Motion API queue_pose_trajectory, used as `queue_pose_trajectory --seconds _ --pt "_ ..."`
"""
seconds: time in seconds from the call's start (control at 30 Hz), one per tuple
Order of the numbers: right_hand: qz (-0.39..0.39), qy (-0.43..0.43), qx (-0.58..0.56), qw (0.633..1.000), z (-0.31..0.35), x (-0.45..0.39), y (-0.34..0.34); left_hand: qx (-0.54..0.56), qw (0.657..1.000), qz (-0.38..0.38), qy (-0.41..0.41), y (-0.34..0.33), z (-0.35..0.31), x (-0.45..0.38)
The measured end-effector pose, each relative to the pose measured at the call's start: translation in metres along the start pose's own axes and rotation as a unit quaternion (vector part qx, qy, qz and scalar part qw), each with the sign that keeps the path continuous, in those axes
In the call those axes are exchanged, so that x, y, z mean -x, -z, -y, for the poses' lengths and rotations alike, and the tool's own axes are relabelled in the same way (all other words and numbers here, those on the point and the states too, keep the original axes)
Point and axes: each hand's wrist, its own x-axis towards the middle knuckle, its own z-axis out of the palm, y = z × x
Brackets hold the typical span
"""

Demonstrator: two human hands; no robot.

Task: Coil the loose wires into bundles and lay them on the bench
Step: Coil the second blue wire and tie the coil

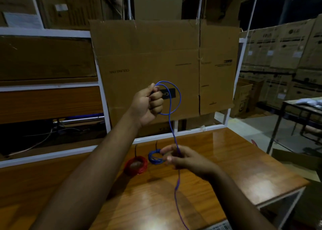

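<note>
1. Head view shows the left hand raised above the bench, fingers curled tight round a small loop of blue wire.
2. From that fist the wire drops almost straight down, its long axis near vertical, to the right hand, which sits lower and nearer the camera; its thumb and fingers pinch the strand loosely, though blur hides the exact grip.
3. Below the right hand the free tail runs on toward the bottom edge, so the slack to be wound likely lies under that hand.
4. Thin, smooth and springy, the wire holds round loops.
5. A red bundle and a blue bundle lie side by side on the glossy wooden bench, with flattened cardboard behind.
</note>
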Motion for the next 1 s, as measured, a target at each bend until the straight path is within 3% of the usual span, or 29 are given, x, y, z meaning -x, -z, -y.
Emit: queue_pose_trajectory --seconds 0.1,0.2,0.33,0.4,0.47,0.53,0.67,0.8,0.9,1.0 --pt "-0.005 0.007 -0.081 0.997 -0.013 -0.003 0.001 -0.007 1.000 -0.004 -0.016 0.000 -0.008 0.001" --pt "-0.070 0.030 -0.220 0.973 -0.031 0.006 0.021 -0.006 0.999 -0.013 -0.034 0.005 -0.018 0.004" --pt "-0.249 0.053 -0.278 0.926 -0.042 0.009 0.034 -0.035 0.998 -0.028 -0.043 0.017 -0.025 0.009" --pt "-0.334 0.084 -0.310 0.886 -0.035 0.002 0.032 -0.047 0.998 -0.026 -0.037 0.021 -0.020 0.010" --pt "-0.395 0.107 -0.330 0.851 -0.020 -0.003 0.027 -0.057 0.998 -0.022 -0.025 0.023 -0.011 0.011" --pt "-0.415 0.103 -0.304 0.851 -0.005 -0.006 0.021 -0.064 0.998 -0.022 -0.013 0.021 0.000 0.011" --pt "-0.347 0.026 -0.201 0.916 0.018 -0.009 0.015 -0.069 0.997 -0.031 0.003 0.018 0.019 0.010" --pt "-0.181 -0.074 -0.070 0.978 0.039 -0.009 0.020 -0.063 0.997 -0.051 0.007 0.016 0.030 0.009" --pt "-0.063 -0.059 -0.049 0.995 0.051 -0.005 0.029 -0.084 0.994 -0.065 0.004 0.016 0.035 0.009" --pt "-0.005 -0.030 -0.018 0.999 0.061 0.001 0.043 -0.110 0.991 -0.078 -0.005 0.016 0.037 0.008"
